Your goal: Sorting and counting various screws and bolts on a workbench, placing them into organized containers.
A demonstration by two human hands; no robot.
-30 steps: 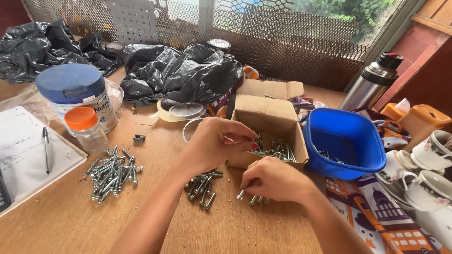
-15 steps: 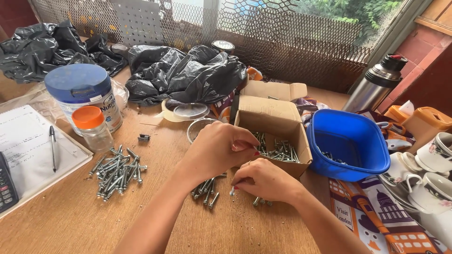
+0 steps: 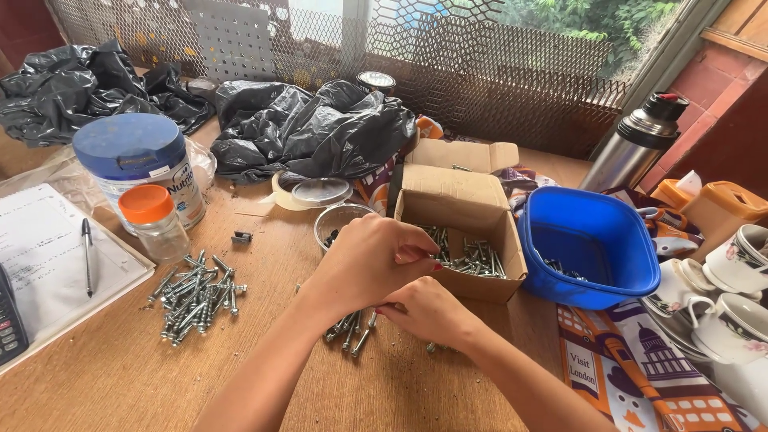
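Both grips, left hand [image 3: 370, 268] over right hand [image 3: 430, 310], curl hiding any contents (I cannot tell), and screws [image 3: 350, 330] beneath could scatter across the tabletop [image 3: 112, 376] if nudged.

Worn wooden table [image 3: 120, 384] pushed up against a window covered in wire mesh [image 3: 496, 72], green leaves outside, daylight coming in, red brick wall [image 3: 720, 104] on the right.

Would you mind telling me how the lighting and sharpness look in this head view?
Head view: soft daylight through the mesh window; faint shadow under both hands; left hand, right hand and loose screws are sharp; wide-angle bending at the edges.
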